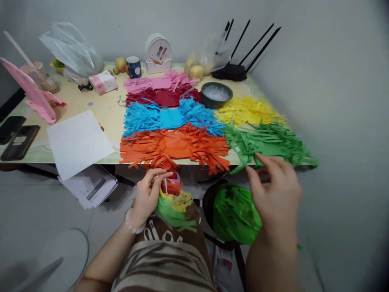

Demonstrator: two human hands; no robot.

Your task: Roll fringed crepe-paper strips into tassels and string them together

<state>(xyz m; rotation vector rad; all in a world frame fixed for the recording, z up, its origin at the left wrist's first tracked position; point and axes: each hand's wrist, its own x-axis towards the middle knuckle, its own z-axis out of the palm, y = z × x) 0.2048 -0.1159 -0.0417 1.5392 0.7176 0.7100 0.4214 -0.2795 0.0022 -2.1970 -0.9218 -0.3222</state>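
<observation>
My left hand (148,194), with a beaded bracelet at the wrist, is closed in a pinch on a tassel garland (173,198) of orange, yellow, green and pink paper strips that hangs over my lap. My right hand (275,182) reaches to the front edge of the green fringed paper (267,142), thumb and index finger apart, at its loose strips. Left of that lie fringed papers in orange (176,145), blue (172,117), dark red (165,97) and pink (161,83). Yellow fringed paper (251,110) lies behind the green.
A dark bowl (216,95) of clear bits stands among the papers. Behind are a router (229,73), a mug (133,67) and a round white holder (158,52). White sheets (79,142) overhang the table's front edge at left, near phones (20,142). A green-lined bin (235,213) stands below.
</observation>
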